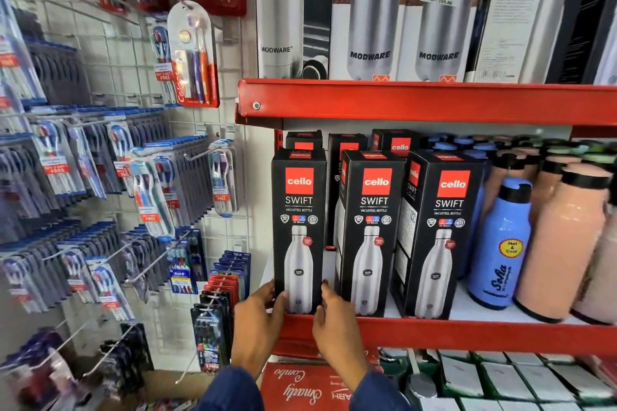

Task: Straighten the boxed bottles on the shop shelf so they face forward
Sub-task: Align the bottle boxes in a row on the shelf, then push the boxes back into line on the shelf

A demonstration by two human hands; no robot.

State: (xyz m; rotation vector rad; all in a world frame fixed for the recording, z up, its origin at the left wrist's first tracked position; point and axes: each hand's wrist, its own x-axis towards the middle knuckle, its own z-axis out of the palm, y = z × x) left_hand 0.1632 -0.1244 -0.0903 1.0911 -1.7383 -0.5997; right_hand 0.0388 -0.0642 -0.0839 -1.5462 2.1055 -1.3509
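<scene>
With the left hand (258,314) and right hand (329,314) pinching the leftmost boxed bottle (298,230) between their fingers at the shelf (467,332) front edge, an uneven twist could tip it off.

1. You have three black boxed bottles (298,230) in the front row, three more behind.
2. You have four Modware boxes (369,13) above.
3. You use two hands (257,320).

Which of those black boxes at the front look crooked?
The right box is turned most, showing its side panel; the middle box is slightly turned too. The left box, held low between the left hand and right hand, faces forward.
</scene>
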